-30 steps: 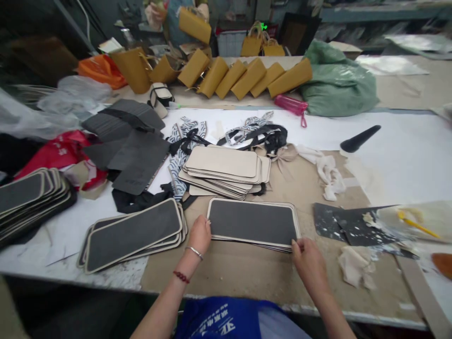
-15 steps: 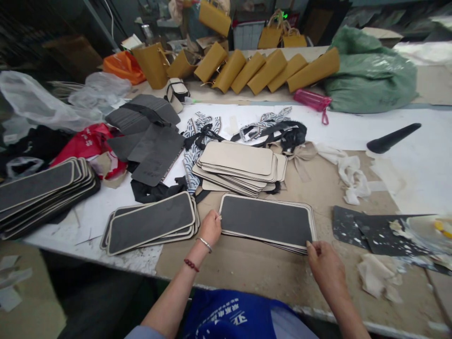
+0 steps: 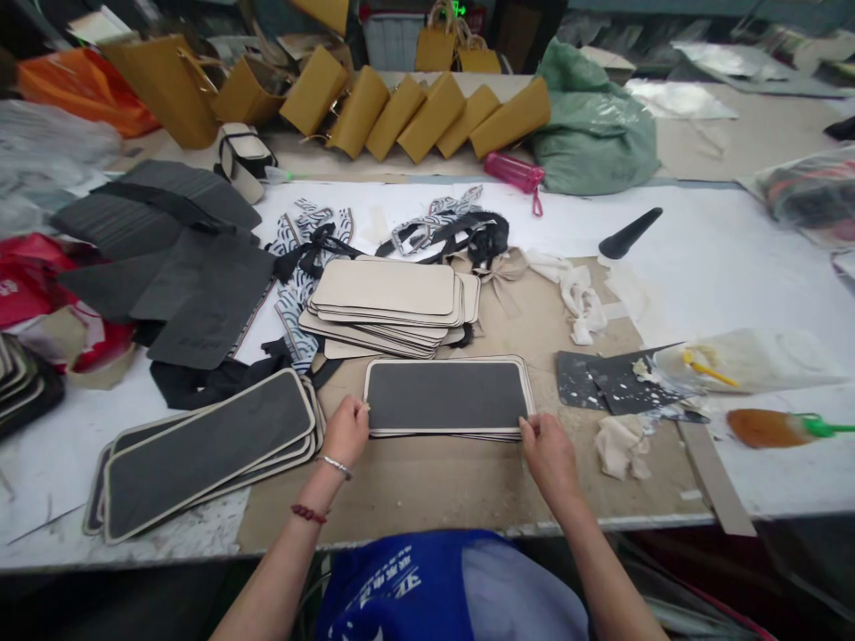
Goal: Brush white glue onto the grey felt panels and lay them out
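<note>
The dark board (image 3: 447, 396), atop a small pile (image 3: 527, 385), lies near the front edge of the desk (image 3: 200, 534), its long axis running roughly along that edge. The left hand (image 3: 346, 432) pinches its left end, the right hand (image 3: 549, 454) its near right corner; neither is nearer.

the dark panel (image 3: 447, 396) looks smooth and matt, the bracelet (image 3: 337, 466) shiny metal, the green sack (image 3: 591, 133) glossy, crinkled plastic.
</note>
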Demonstrator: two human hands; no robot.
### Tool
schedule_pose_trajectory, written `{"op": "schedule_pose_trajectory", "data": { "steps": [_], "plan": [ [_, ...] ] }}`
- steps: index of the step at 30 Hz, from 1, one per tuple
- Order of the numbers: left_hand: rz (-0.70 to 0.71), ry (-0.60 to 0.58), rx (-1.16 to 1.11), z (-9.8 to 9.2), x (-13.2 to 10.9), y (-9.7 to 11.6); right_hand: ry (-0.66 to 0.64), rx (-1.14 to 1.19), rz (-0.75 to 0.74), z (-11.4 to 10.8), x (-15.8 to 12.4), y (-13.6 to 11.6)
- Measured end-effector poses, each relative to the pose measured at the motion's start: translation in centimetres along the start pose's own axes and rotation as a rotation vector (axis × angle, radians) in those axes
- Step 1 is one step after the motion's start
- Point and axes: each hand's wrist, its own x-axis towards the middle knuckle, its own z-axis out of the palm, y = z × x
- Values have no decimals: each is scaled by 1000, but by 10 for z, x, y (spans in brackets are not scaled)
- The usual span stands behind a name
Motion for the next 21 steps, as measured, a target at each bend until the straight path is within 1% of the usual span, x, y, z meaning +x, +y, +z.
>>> {"op": "schedule_pose_trajectory", "data": {
  "steps": [7,11,13,15,16,17,18,19,20,21],
  "plan": [
    [10,29,-5,2,1,2,11,-8,2,1,1,0],
    [-4,75,-23,4,-1,0,-1,-5,-5,-2,1,-1],
    [-32,137,-17,4,-6,-2,-18,-10,-11,-3,1,0],
    [-62,235,5,5,-14,-1,-40,-15,-9,-3,2,2],
    [-43,294,25,6,-19,1,-50,-15,-6,-3,3,4],
    [13,346,51,9,-24,5,-61,-15,-7,-2,3,5],
    [107,379,83,13,-29,10,-71,-17,-12,-2,4,6],
    [230,386,120,18,-34,17,-78,-20,-18,-2,5,7],
    [365,363,160,24,-37,25,-86,-22,-25,-2,5,7],
    [491,314,197,31,-39,34,-91,-24,-29,-2,6,7]
  ]
}}
